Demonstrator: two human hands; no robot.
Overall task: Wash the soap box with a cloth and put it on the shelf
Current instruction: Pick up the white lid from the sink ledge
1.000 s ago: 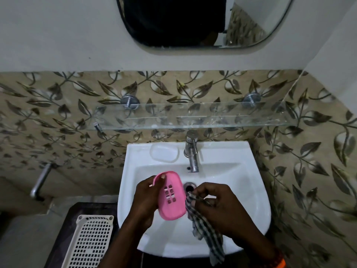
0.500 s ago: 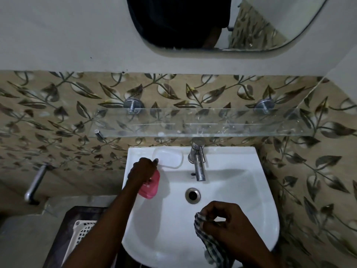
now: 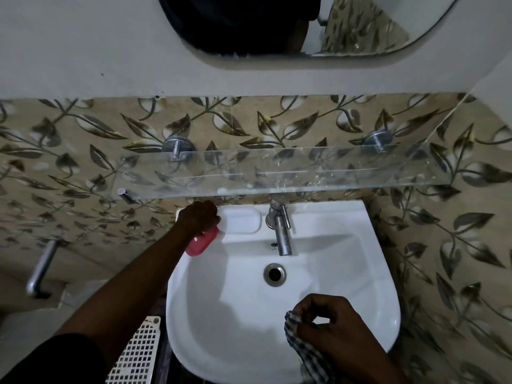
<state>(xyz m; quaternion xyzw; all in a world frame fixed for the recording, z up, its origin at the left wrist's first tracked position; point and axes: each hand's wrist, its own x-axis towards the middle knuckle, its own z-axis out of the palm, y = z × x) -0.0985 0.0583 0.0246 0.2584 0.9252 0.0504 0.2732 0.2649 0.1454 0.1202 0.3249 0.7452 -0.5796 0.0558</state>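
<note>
Soap box (image 3: 201, 242), pink plastic, is held in the left hand (image 3: 199, 217) at the back-left corner of the white washbasin (image 3: 346, 286), over the basin's rim and just left of the moulded soap recess (image 3: 243, 221). Fingers are curled down around its upper end; only the lower half of the box shows below the hand (whether it touches the basin cannot be told). Glass shelf (image 3: 291, 173) sits on two chrome brackets directly above the hand, bare of the box. Right hand (image 3: 336, 325) is over the front-right of the basin, fingers closed in a pinch on a checked cloth (image 3: 307, 353), which hangs down past the front rim. Chrome tap (image 3: 279, 231) stands at the basin's back centre, with the drain (image 3: 274, 274) below it. White perforated basket (image 3: 138, 356) lies left of the basin, low in the view.
</note>
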